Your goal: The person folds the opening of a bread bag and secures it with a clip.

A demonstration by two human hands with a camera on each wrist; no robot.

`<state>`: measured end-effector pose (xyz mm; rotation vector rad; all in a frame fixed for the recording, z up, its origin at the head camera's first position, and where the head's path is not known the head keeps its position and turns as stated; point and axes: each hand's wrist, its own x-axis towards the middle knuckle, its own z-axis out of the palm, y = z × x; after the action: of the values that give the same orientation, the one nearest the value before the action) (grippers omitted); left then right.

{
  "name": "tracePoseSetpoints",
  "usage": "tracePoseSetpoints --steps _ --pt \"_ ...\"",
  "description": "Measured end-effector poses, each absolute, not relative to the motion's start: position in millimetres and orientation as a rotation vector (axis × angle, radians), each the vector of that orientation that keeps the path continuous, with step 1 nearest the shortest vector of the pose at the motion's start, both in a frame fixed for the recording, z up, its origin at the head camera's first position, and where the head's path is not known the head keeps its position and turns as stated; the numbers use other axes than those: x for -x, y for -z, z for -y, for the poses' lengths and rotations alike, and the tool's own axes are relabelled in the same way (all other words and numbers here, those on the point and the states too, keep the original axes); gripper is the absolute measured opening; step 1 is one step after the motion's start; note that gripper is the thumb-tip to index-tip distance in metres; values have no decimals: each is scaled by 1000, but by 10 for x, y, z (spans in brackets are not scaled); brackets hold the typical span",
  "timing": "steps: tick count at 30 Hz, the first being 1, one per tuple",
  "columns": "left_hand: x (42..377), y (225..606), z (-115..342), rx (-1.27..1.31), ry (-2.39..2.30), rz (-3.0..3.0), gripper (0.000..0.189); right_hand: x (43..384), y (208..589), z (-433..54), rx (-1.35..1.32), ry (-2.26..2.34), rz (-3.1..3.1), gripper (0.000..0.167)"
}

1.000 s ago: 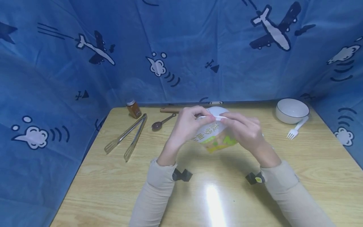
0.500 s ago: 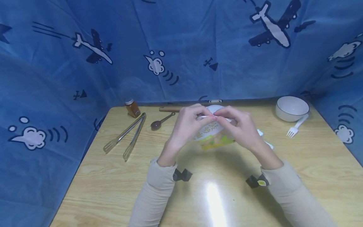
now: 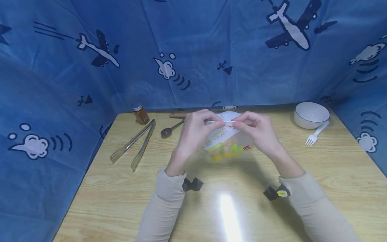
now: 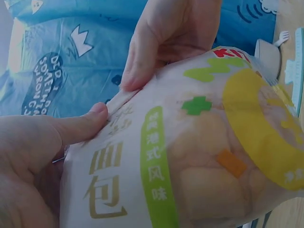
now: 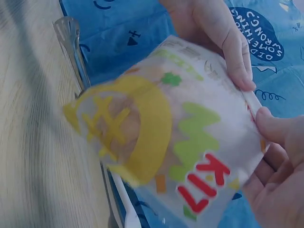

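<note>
Left grip (image 3: 191, 134): thumb and fingers pinch the bag's upper edge, the thumb lying along the near side.
Right grip (image 3: 260, 132): pinches the same edge just beside the left, a short stretch of thin white strip (image 3: 228, 122) showing between the two thumbs.
Printed bag (image 3: 226, 143): hangs below and between both grips, above the desk (image 3: 115, 201), its shadow falling on the wood; the lower part bulges away from the fingers.
Contents: tan chunks show through the clear film, and the lettering includes the word for bread.
Weight and feel: likely light and soft, the film thin, floppy and a little slippery, so a loose pinch could slide.
Fragile part: the chunks would probably crush if the bulging belly were squeezed.
Where to hold: best at the flat upper edge, one pinch each side of the middle, clear of the contents.
Edge: whether it is sealed or parted cannot be told.
Tongs (image 3: 144, 144): well to the left of the bag.
White bowl (image 3: 308, 123): well to the right, a fork (image 3: 315, 135) beside it.
</note>
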<state>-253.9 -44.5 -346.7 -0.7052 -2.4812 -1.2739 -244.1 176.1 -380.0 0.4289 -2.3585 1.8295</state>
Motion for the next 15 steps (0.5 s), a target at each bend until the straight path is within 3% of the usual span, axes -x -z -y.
tracePoseSetpoints --steps 10,15 --pt "2589 3458 510 689 1326 2498 8 2410 3800 -1699 -511 -1566 2267 6" --pt "2598 3465 511 688 1370 2491 10 2342 3798 -1623 -489 -1303 2349 10"
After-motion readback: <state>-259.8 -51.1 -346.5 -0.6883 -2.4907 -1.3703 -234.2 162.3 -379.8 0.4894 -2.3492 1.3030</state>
